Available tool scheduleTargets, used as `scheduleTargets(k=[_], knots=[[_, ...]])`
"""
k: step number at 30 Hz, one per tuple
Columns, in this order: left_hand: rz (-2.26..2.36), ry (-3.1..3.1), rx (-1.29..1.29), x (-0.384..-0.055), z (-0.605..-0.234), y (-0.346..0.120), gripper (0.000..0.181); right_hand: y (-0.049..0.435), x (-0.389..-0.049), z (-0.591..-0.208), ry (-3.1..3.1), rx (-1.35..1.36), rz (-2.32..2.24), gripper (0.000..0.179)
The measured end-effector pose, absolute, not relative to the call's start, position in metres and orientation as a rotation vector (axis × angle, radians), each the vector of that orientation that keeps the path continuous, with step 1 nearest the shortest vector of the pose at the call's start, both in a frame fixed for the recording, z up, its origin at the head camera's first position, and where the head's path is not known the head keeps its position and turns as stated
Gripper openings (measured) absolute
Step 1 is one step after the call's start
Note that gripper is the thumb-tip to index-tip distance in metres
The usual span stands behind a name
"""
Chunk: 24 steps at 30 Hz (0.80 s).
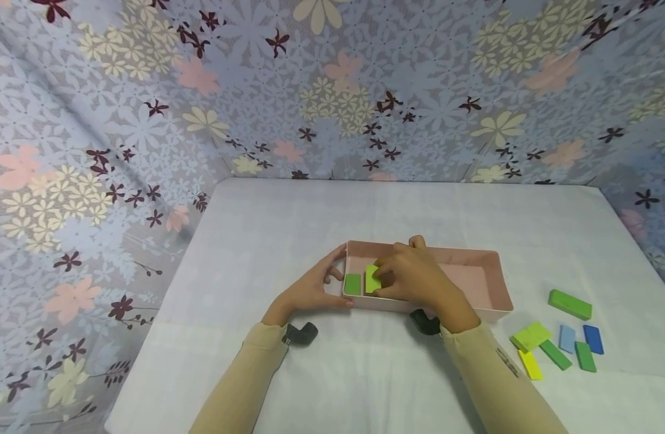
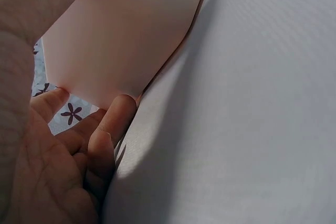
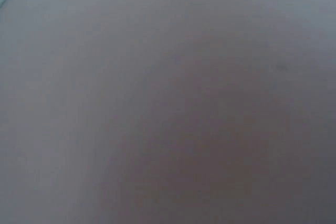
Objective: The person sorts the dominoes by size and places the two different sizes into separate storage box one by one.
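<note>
Pinching the lime block [image 1: 371, 279] with the right hand [image 1: 416, 276], inside the pink box [image 1: 470, 278], just beside the green block [image 1: 352, 284]. Gripping the box's end with the left hand [image 1: 311, 288]. Probably mid-placement imo; next, settle it and let go.

The counter [image 1: 267, 223] has a pale, whitish top, faintly creased on the near side. Around its middle sits a long pink box [image 1: 498, 283], open upward, its length running left to right. To its right lie loose blocks — a thick green block [image 1: 570, 305] on the far side, then, nearer, a lime block [image 1: 531, 336], a light blue block [image 1: 567, 339], a dark blue block [image 1: 594, 339], two slim green blocks [image 1: 555, 354] and a yellow block [image 1: 530, 365] (nearest of all).
</note>
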State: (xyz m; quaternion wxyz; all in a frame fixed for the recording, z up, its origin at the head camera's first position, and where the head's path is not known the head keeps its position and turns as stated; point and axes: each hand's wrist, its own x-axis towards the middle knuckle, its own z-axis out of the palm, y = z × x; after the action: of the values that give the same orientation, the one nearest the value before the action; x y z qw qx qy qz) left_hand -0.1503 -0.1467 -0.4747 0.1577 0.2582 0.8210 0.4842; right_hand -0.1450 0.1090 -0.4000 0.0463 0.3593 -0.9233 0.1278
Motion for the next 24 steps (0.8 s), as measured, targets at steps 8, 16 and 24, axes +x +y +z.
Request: scheduleTargets(k=[8, 16, 24], knots=[[1.375, 2.351, 0.727, -0.1497, -0.4703, -0.1465, 0.117, 0.1042, -0.1496, -0.4053, -2.863, 1.147, 0.370, 0.031], [1.378, 2.357, 0.736, -0.1502, -0.4713, -0.1459, 0.118, 0.1017, -0.1499, -0.4065, -2.866, 1.166, 0.394, 0.022], [1.364, 2.366, 0.716, -0.1483, -0.4691, -0.1469, 0.118, 0.0991, -0.1484, -0.4063, -2.884, 1.173, 0.403, 0.021]])
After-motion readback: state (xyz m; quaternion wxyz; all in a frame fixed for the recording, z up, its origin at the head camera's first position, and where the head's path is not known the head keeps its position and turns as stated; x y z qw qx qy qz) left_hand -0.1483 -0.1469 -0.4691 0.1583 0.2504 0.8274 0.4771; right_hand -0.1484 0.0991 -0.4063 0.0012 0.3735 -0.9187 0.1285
